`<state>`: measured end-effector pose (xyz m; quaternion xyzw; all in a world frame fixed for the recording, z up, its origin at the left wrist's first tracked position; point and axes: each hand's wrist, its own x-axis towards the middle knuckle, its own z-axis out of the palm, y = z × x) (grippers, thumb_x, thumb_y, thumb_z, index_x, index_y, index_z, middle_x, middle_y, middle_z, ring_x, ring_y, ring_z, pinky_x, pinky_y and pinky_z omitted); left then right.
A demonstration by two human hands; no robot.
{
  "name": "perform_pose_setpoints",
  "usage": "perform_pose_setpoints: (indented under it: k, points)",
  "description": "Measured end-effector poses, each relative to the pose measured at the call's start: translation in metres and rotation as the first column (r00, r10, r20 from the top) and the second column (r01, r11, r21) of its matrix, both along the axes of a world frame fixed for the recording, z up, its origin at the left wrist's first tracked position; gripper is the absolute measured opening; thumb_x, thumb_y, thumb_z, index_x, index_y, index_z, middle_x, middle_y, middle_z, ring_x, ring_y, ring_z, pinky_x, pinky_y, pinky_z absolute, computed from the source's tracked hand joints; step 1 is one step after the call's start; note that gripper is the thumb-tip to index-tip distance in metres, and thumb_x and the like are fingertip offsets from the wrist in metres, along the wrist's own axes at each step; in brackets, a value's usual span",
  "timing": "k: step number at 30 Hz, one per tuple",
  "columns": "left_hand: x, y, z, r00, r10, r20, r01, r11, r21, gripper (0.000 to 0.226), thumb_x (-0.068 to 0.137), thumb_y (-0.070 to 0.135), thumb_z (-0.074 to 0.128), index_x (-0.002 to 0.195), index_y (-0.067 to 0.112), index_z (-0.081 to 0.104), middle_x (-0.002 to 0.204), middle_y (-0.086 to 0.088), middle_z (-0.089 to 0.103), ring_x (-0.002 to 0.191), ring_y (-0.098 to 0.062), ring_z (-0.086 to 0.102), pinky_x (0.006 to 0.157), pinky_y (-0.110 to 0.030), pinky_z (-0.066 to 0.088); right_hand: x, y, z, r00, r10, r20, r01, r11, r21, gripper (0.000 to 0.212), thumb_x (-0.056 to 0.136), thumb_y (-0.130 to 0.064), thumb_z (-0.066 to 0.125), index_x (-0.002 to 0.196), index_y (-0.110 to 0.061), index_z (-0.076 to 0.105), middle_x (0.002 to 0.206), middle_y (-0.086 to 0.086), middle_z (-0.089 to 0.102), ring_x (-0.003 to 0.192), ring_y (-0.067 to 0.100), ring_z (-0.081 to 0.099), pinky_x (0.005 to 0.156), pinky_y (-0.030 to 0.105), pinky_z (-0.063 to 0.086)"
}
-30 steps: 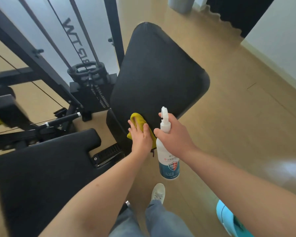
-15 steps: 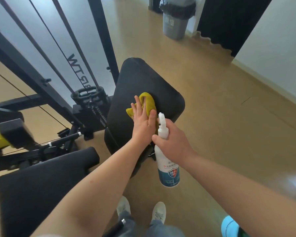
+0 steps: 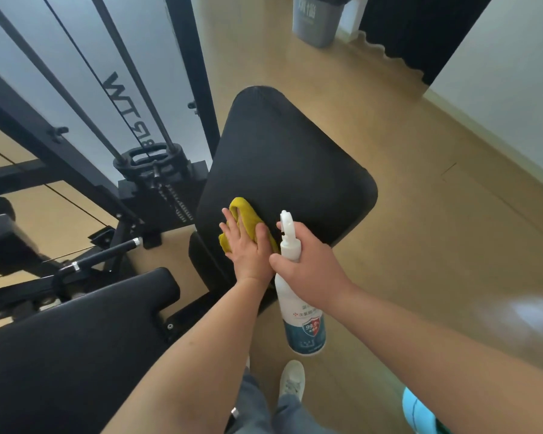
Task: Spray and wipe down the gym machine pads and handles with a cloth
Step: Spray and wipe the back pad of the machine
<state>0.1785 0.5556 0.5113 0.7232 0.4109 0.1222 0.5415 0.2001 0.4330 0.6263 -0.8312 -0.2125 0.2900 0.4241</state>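
A black back pad (image 3: pixel 282 158) of the gym machine tilts away from me in the middle of the view. My left hand (image 3: pixel 248 249) lies flat on a yellow cloth (image 3: pixel 245 214), pressing it against the pad's lower left part. Just to the right, my right hand (image 3: pixel 308 261) grips the neck of a white spray bottle (image 3: pixel 301 314) with a blue label, held upright, nozzle toward the pad. A black seat pad (image 3: pixel 76 346) fills the lower left.
The machine's black frame, cables and weight stack (image 3: pixel 151 164) stand at the left, with a chrome-tipped handle bar (image 3: pixel 107 252) below. A grey bin (image 3: pixel 317 20) is far back. Wooden floor (image 3: pixel 436 230) spreads to the right; my white shoe (image 3: pixel 292 380) shows below.
My left hand slid the cloth up the pad, then back down to its lower left part. The right hand with the bottle stayed beside it. The camera view shifted.
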Motion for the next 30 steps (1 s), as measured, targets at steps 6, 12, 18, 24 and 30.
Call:
perform_pose_setpoints:
  k: [6,12,18,24,30]
  points:
    - [-0.013,0.022,-0.044,0.974,0.172,-0.144,-0.195,0.967,-0.163,0.072,0.107,0.055,0.028,0.163,0.029,-0.009,0.172,-0.004,-0.003,0.158,-0.023,-0.006,0.124,-0.061,0.009,0.0,0.025,-0.006,0.998,-0.013,-0.055,0.01,0.999,-0.043,0.041,0.095,-0.026,0.066,0.132,-0.035,0.051,0.081,-0.012,0.06,0.076,0.007,0.063,0.061,0.017,0.045]
    - [-0.014,0.033,-0.051,0.906,0.27,-0.326,-0.38,0.858,-0.346,0.076,0.105,0.06,0.024,0.163,0.023,-0.008,0.17,-0.014,0.009,0.157,-0.034,0.007,0.123,-0.06,0.016,-0.004,0.031,-0.01,0.996,0.009,-0.084,-0.015,0.997,-0.07,0.036,0.094,-0.027,0.067,0.127,-0.034,0.053,0.081,-0.008,0.062,0.082,0.017,0.066,0.07,0.03,0.053]
    - [-0.008,0.014,-0.017,0.988,0.141,-0.069,-0.15,0.977,-0.149,0.068,0.108,0.053,0.02,0.163,0.027,-0.01,0.172,0.001,-0.007,0.157,-0.023,-0.012,0.124,-0.06,0.001,-0.005,0.028,0.004,0.997,0.021,-0.075,-0.026,0.998,-0.063,0.035,0.095,-0.026,0.066,0.126,-0.036,0.053,0.09,-0.009,0.066,0.086,0.013,0.068,0.07,0.024,0.054]
    - [0.034,0.025,0.032,0.987,-0.163,0.014,0.161,0.982,0.101,0.077,0.107,0.047,0.039,0.161,0.031,-0.013,0.168,0.007,-0.024,0.154,-0.025,-0.025,0.121,-0.064,-0.011,0.014,0.026,0.035,0.997,0.073,-0.002,-0.073,0.995,-0.063,0.025,0.092,-0.026,0.067,0.113,-0.036,0.058,0.084,-0.011,0.068,0.082,0.008,0.068,0.066,0.023,0.055]
    - [0.072,0.038,0.089,0.917,-0.398,-0.012,0.375,0.853,0.362,0.072,0.098,0.06,0.029,0.154,0.04,-0.011,0.166,0.007,-0.028,0.152,-0.03,-0.03,0.118,-0.068,-0.015,0.029,0.036,0.054,0.995,0.041,0.095,-0.042,0.999,0.008,0.029,0.092,-0.024,0.069,0.118,-0.032,0.058,0.087,-0.009,0.069,0.085,0.01,0.07,0.077,0.032,0.063]
